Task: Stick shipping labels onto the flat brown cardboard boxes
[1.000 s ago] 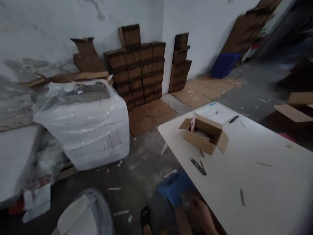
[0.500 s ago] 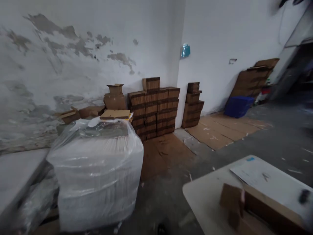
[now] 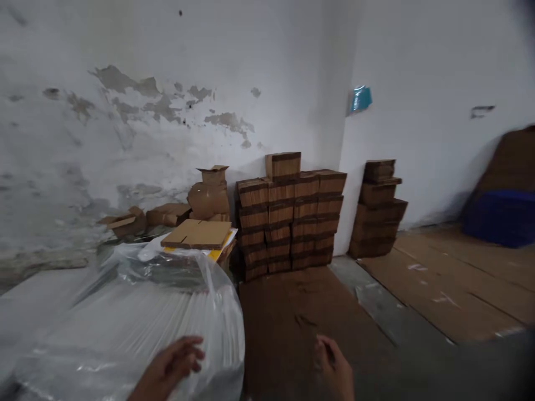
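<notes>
**Left hand [image 3: 178,362] and right hand [image 3: 335,367] held out, with a plastic-wrapped white stack [image 3: 154,317] at lower left**

Both bare hands enter from the bottom edge, well apart from each other. The left hand appears in front of the wrapped stack; whether it touches the plastic cannot be told. Its fingers are loosely bent and parted, with nothing visible between them. The right hand appears over a brown cardboard sheet [image 3: 288,317] on the floor. Its fingers curl inward, but blur hides whether they meet or pinch anything.

The stack fills the lower left, its thin white pieces in rows beneath clear, wrinkled plastic. Toward its back lies a flat cardboard piece [image 3: 198,234], with a yellow edge [image 3: 218,253] showing under it. Behind are opened cartons [image 3: 125,223], near a white wall [image 3: 284,67] with peeling grey patches.

At center, bundles of flattened cardboard [image 3: 290,223] rise in tiers, one extra bundle on top. A narrower pile [image 3: 376,223] stands to their right. Farther right, more cardboard sheets [image 3: 443,289] cover the floor, near a blue object [image 3: 501,217].
</notes>
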`<action>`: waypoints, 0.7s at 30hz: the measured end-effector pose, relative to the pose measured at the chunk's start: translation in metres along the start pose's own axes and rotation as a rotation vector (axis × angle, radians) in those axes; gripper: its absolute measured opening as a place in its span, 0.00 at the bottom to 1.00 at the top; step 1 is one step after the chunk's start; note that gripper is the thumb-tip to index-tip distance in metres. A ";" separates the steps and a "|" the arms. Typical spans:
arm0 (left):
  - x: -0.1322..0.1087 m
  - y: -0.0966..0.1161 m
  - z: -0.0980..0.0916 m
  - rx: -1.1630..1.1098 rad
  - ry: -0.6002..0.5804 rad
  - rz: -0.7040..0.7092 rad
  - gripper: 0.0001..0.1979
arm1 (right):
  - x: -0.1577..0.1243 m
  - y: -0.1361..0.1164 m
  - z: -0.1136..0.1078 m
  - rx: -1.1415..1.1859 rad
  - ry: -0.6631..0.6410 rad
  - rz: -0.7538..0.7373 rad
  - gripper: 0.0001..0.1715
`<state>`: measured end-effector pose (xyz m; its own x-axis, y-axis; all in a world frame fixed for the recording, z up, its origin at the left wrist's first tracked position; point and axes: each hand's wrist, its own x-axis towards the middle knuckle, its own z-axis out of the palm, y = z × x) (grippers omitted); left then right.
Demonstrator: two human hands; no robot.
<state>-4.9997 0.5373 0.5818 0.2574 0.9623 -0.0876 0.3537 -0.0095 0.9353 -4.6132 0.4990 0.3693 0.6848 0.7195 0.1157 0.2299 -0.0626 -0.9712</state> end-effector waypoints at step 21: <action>0.384 0.063 0.008 1.314 0.333 -0.243 0.27 | 0.255 -0.214 0.369 0.801 -0.945 0.612 0.13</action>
<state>-4.8713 0.9041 0.6047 -0.0920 0.9940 0.0592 0.9883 0.0984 -0.1167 -4.7430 0.9505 0.5299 -0.2672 0.9333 -0.2399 -0.6111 -0.3566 -0.7067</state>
